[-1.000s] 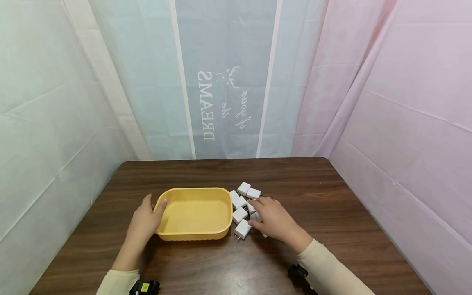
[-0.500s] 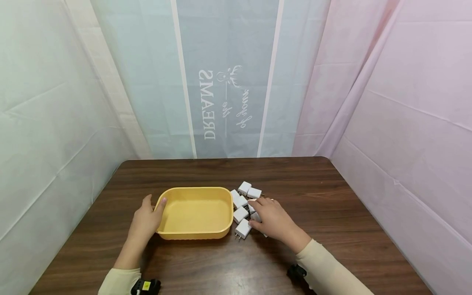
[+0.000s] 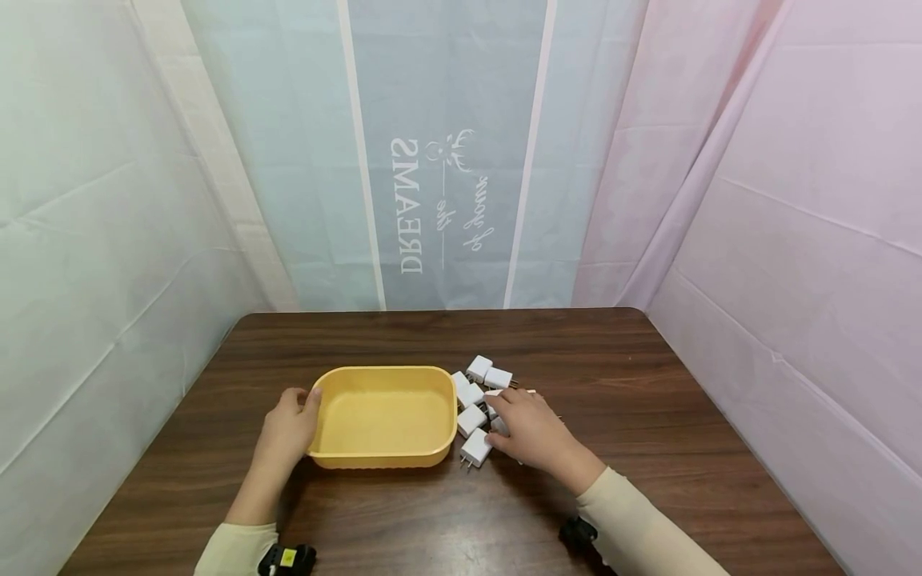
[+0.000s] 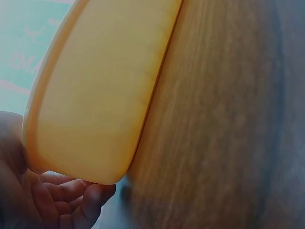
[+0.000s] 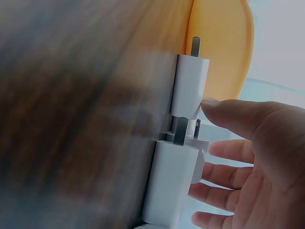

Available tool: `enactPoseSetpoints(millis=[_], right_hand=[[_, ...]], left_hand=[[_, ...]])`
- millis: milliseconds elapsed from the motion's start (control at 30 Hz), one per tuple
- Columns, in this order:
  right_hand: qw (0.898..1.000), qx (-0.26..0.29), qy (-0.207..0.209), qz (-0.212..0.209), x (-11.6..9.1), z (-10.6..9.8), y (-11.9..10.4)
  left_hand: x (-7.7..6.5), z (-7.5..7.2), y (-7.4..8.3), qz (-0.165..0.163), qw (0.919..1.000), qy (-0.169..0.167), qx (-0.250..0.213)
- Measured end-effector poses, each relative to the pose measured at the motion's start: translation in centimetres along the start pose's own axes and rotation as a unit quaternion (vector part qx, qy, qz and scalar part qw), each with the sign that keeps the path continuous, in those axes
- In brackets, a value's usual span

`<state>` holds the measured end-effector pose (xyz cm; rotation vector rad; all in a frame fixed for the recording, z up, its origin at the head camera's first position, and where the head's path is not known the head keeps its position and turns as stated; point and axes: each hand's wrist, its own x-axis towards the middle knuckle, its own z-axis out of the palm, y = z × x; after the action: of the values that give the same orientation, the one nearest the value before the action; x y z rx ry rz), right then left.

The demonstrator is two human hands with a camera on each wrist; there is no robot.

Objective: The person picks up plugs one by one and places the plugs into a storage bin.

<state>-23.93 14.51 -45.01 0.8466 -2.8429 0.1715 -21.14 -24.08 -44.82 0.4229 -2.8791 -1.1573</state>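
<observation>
My left hand (image 3: 284, 432) grips the left end of a yellow plastic basin (image 3: 385, 416), thumb at the rim. In the left wrist view its curled fingers (image 4: 71, 195) press the outside of the end wall. Nothing lies inside the basin. Over a cluster of white charger plugs (image 3: 476, 448), just right of the basin, my right hand (image 3: 533, 432) rests with fingers spread and partly covers several of them. The right wrist view shows the thumb touching a corner of one charger (image 5: 190, 86). A nearer charger (image 5: 170, 183) lies below, and the other fingers extend behind the group.
The dark wood-grain table (image 3: 612, 360) stretches away on both sides of the basin and chargers. Pale fabric walls (image 3: 792, 240) enclose it left and right, with a blue printed curtain (image 3: 446, 80) at the back. A black wrist camera (image 3: 286, 560) sits on the left sleeve.
My left fingers have curled closer around the basin's end, the thumb now up at the rim. My right hand has barely shifted; prongs now show just beyond it. The basin stays in place.
</observation>
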Motion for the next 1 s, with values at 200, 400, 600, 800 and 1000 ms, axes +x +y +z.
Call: enactPoseSetpoints(millis=[200, 400, 600, 800, 1000], right_hand=[[1.000, 0.004, -0.004, -0.001, -0.10, 0.09, -0.15], [1.000, 0.004, -0.004, -0.009, -0.07, -0.01, -0.24], [1.000, 0.011, -0.002, -0.012, -0.09, -0.28, -0.22], [1.000, 0.011, 0.000, -0.023, -0.17, -0.67, -0.08], [0.999, 0.006, 0.010, -0.037, -0.20, -0.72, 0.08]], left_hand=[[-0.17, 0.06, -0.06, -0.005, 0.9999, -0.001, -0.013], [-0.04, 0.11, -0.12, -0.005, 0.9999, 0.003, -0.014], [0.02, -0.16, 0.14, 0.003, 0.9999, 0.010, 0.006], [0.08, -0.10, 0.17, -0.001, 0.9999, 0.010, 0.005], [0.20, 0.03, 0.02, 0.000, 0.9999, 0.013, -0.004]])
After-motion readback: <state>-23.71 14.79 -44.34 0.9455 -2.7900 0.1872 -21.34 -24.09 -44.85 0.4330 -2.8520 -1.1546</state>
